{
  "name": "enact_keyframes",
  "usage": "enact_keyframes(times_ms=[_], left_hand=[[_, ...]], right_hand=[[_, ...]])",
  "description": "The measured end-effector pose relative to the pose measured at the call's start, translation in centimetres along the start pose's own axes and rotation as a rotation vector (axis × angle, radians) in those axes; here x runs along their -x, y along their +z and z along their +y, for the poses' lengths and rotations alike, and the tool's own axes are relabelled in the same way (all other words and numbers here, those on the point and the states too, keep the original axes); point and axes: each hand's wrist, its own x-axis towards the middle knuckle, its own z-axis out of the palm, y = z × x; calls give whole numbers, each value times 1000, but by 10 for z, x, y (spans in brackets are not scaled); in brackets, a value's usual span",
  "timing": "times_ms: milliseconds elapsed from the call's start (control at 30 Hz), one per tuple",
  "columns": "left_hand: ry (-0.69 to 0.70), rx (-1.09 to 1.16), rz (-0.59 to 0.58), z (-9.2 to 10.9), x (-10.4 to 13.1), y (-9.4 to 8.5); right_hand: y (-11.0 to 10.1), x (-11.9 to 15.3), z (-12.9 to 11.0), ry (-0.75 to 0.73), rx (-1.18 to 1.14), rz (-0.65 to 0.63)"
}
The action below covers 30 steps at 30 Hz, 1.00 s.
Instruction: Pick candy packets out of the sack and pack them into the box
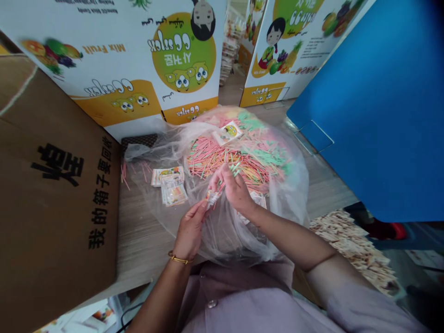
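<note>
My left hand (192, 226) pinches a small printed packet (212, 199) above the near side of a clear plastic bag (222, 236). Close beside it, my right hand (237, 189) has its fingers closed around a few thin candy sticks (235, 169), pale green ones showing at the fingertips. Inside the opened bag lies a heap of pink, green and yellow candy sticks (222, 157). A printed packet (231, 132) rests on top of the heap. To the left of my hands, a small stack of packets (173, 188) lies on the plastic.
A brown carton (55, 194) stands at the left and white printed boxes (121, 60) at the back. A blue panel (374, 120) rises on the right, near a wire loop (317, 136). Loose pink sticks (125, 175) lie on the table (138, 249).
</note>
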Motion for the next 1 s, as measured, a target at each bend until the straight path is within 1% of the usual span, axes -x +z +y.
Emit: enact_keyframes(times_ms=[67, 167, 267, 333, 433, 633, 733, 833, 1000], left_hand=[[3, -12, -20, 0, 0, 0], [3, -28, -28, 0, 0, 0], [-7, -30, -8, 0, -1, 0], [-12, -33, 7, 0, -1, 0], [2, -35, 0, -1, 0, 0], [31, -41, -26, -1, 2, 0], [33, -37, -11, -2, 1, -1], [41, -32, 0, -3, 0, -3], [40, -28, 9, -3, -1, -3]], right_hand=[[1, 3, 1, -34, 46, -6], [2, 7, 1, -94, 63, 61], [2, 5, -3, -92, -21, 149], [1, 2, -6, -73, -96, 174], [-1, -1, -7, -42, -121, 147], [1, 5, -1, -64, 30, 45], [2, 7, 0, -31, 44, -19], [2, 7, -1, 12, -46, -10], [2, 7, 0, 21, -140, 46]])
